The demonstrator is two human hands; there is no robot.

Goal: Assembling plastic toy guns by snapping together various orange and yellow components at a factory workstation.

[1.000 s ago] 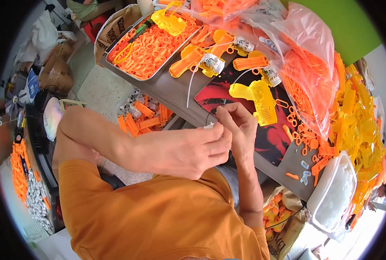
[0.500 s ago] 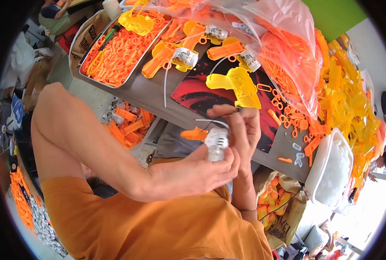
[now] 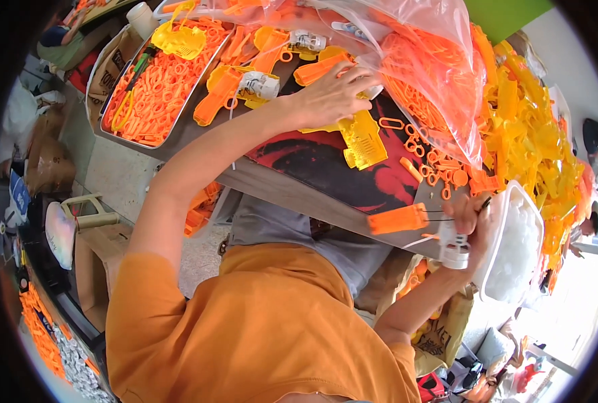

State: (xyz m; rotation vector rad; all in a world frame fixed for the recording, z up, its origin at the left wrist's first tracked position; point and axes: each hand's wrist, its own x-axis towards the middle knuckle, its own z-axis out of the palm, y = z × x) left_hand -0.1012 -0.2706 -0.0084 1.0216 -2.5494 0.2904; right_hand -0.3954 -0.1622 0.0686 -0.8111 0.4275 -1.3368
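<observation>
My left hand point(image 3: 336, 97) reaches across the table with fingers apart, palm down. It hovers over a half-built toy gun, an orange piece point(image 3: 322, 69) of which shows beside the fingers. Under and in front of that hand lies a yellow toy gun shell point(image 3: 365, 142); contact cannot be made out. Off the table's right front edge, my right hand point(image 3: 475, 218) is closed round a white plastic gear unit point(image 3: 454, 251). Thin dark wires join the unit to an orange block point(image 3: 398, 219), which hangs out to the left. A small dark tip pokes from between the right fingers.
A metal tray point(image 3: 132, 143) of small orange parts stands at the left. Further half-built toy guns point(image 3: 220, 94) lie beside it. A clear bag point(image 3: 440, 80) of orange parts, a heap of yellow shells point(image 3: 527, 134) and a white tub point(image 3: 500, 269) crowd the right.
My left hand has left the white gear unit and moved forward over the table. The right hand has taken the unit away to the right. The view has shifted slightly.
</observation>
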